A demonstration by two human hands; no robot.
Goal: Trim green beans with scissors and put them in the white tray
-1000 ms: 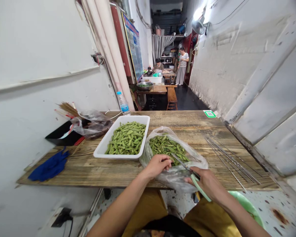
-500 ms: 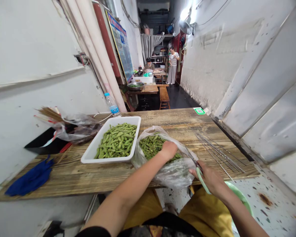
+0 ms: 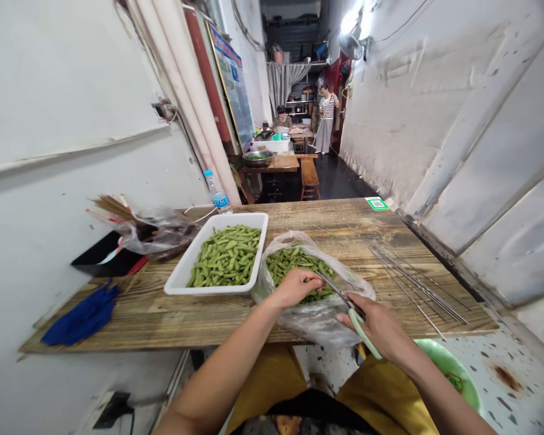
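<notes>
My right hand [image 3: 374,323] grips scissors [image 3: 361,331] with pale green handles, their blades pointing left over an open clear plastic bag [image 3: 330,317]. In the bag lie green edamame pods [image 3: 294,257]. Above these pods, my left hand [image 3: 297,286] is closed in a pinch beside the blade tips; whatever is between its fingertips is too small to make out. To the left of the bag stands a white tray [image 3: 172,284] heaped with edamame pods [image 3: 229,254].
Metal skewers [image 3: 419,284] lie on the wooden table [image 3: 199,320] at right. A water bottle [image 3: 218,193], black box [image 3: 100,257] and blue cloth [image 3: 79,317] are at left. A green basin [image 3: 462,368] is below right. Two people are farther back.
My left hand has come up out of the pods in the bag to the scissors' tips, its fingers now pinched. The scissors stay in my right hand. The view has shifted slightly left.
</notes>
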